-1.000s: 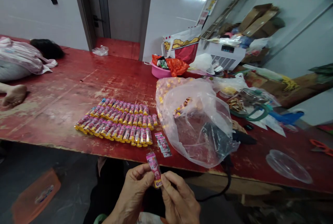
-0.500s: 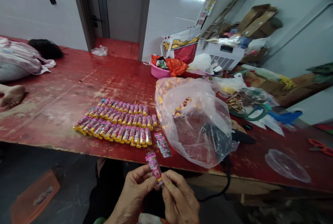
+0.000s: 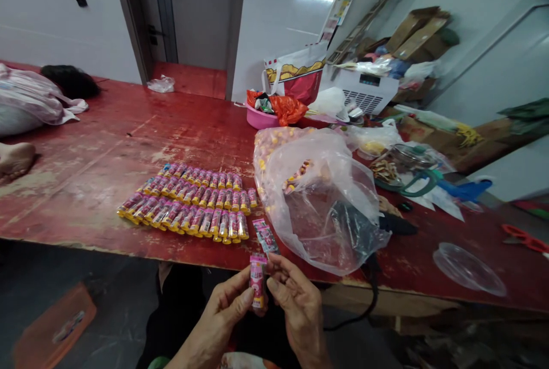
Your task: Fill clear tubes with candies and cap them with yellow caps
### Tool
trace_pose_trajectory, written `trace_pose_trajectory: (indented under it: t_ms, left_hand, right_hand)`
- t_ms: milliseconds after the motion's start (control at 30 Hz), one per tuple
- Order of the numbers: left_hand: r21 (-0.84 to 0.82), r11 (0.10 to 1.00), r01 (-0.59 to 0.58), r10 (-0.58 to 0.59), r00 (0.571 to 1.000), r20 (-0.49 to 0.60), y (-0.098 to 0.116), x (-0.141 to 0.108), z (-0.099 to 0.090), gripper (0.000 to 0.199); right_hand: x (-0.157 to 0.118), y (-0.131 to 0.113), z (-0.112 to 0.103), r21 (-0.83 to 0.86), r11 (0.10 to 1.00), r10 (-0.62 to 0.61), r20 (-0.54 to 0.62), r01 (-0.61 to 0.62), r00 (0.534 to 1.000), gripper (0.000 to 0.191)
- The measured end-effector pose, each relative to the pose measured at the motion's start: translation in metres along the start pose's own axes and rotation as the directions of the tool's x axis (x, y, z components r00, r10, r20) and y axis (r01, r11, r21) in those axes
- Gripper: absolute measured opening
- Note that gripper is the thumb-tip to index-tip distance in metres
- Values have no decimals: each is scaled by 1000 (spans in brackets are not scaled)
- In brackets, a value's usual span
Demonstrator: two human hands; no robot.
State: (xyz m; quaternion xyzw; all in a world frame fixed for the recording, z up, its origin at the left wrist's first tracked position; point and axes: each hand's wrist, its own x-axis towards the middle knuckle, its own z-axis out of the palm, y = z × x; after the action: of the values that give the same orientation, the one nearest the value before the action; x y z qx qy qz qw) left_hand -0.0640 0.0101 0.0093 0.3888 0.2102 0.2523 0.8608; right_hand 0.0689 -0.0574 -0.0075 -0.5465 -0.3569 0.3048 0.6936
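Note:
My left hand (image 3: 225, 303) pinches a pink-labelled tube with a yellow end (image 3: 258, 281) low down, holding it upright. My right hand (image 3: 298, 306) rests against the tube's right side, fingertips curled near its top, and I cannot tell whether it grips. Just beyond the fingers, a flat pink printed packet (image 3: 266, 237) lies on the red table (image 3: 128, 151). To its left lie tight rows of similar tubes (image 3: 189, 203). A clear plastic bag (image 3: 317, 203) holding yellow-and-pink sweets and a dark item sits to the right.
A person lies at the table's left, with a bare foot (image 3: 15, 160) showing. At the back stand a pink basin (image 3: 261, 119) and a white appliance (image 3: 369, 94). Red scissors (image 3: 521, 241) and a clear plastic lid (image 3: 469, 269) lie at right.
The tube now stands more upright and sits slightly higher. My right hand's fingers have spread from their tight pinch. The whole scene has drifted slightly left in view.

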Motion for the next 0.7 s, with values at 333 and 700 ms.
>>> trace_pose_trajectory:
  t_ms: [333, 700]
  left_hand:
    - [345, 932, -108, 126, 992, -29, -27, -1, -15, 50]
    - [523, 842, -131, 187, 981, -55, -20, 4, -18, 61]
  right_hand:
    - [0, 5, 0, -6, 996, 88, -71, -89, 994, 32]
    - [14, 12, 1, -20, 988, 150, -46, -151, 988, 38]
